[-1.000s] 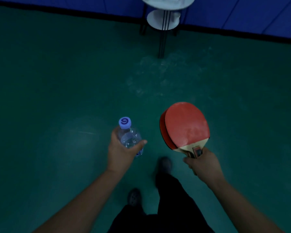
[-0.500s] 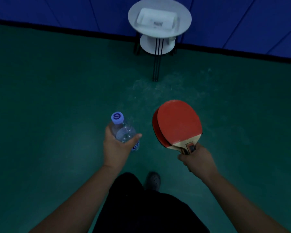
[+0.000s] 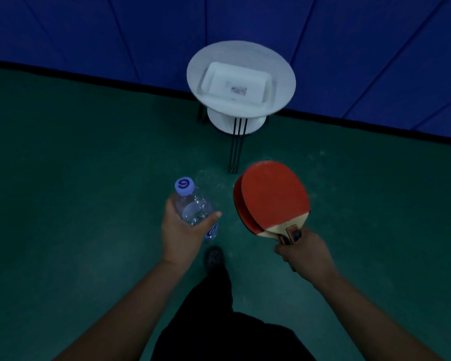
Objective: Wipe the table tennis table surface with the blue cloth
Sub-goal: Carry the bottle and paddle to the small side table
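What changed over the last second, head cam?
The person walked toward the white round side table: it went from cut off at the top edge to fully in view, with the white tray on it. Nothing taken or released. Left hand still grips the water bottle; right hand still holds the red paddles.

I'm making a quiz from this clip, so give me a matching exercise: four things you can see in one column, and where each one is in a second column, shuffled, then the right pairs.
Column one:
1. clear plastic water bottle with a purple cap
2. two red-faced table tennis paddles with wooden handles
3. white rectangular tray
4. small round white side table

Column two:
A. on top of the round table
B. gripped in the left hand
C. on the green floor by the blue wall
D. held by the handles in the right hand

Pairs: 1-B, 2-D, 3-A, 4-C
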{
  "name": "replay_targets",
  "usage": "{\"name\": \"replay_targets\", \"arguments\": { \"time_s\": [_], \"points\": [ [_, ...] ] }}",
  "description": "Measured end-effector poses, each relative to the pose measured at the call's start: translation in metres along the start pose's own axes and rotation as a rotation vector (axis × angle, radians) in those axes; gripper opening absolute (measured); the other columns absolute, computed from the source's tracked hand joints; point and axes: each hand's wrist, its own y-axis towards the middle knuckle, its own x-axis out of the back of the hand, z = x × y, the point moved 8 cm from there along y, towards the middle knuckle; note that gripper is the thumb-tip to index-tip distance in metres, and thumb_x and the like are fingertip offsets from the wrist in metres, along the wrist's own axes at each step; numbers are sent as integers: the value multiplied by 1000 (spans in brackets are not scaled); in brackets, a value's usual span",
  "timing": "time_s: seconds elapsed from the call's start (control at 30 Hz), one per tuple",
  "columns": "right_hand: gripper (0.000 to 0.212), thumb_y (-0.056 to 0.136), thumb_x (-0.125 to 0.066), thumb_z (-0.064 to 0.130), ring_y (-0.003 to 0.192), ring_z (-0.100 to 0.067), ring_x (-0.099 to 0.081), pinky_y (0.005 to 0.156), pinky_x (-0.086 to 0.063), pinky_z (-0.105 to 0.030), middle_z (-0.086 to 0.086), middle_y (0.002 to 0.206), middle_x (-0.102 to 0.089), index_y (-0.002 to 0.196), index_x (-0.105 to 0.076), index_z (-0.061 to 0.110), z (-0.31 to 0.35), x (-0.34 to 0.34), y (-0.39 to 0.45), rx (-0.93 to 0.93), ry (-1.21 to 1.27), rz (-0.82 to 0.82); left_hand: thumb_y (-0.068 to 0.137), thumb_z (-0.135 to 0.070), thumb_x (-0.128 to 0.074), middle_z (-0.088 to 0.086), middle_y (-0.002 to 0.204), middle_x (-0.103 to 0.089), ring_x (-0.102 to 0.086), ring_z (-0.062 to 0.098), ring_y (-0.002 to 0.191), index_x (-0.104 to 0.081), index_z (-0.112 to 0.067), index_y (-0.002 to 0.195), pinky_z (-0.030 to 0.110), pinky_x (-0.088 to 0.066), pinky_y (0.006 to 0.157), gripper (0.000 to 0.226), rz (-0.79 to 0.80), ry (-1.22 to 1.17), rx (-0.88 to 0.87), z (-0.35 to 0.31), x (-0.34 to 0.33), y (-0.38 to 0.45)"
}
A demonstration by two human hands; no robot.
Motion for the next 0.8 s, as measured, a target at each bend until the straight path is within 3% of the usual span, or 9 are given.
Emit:
{"name": "replay_targets", "arguments": {
  "time_s": [0.23,0.43,0.8],
  "points": [
    [28,67,-79,24,62,-27,-67,57,-54,-39,-5,70,-70,81,-59,13,93,40,115,-27,1,-17,60,-13,-94,-4,108,-69,-68,5,92,-55,-19,117,11,-50,78,69,45,-1,1,-53,-64,150],
    [26,65,-79,24,61,-27,-66,56,-53,-37,-5,68,-69,79,-59,15,148,66,219,-45,31,-17,58,-11,-95,-3,106,-69,-68,8,92,-56,-17,117,20,-52,81,71,73,17,5,-71,-128,261],
    [30,61,-75,30,62,-27,-66,53,-49,-33,-7,70,-69,82,-61,13,267,126,432,-4,-16,68,59,-21,-96,-10,112,-69,-67,9,102,-57,-25,120,26,-54,88,72,-23,34,35,-112,-240,451]
  ]
}}
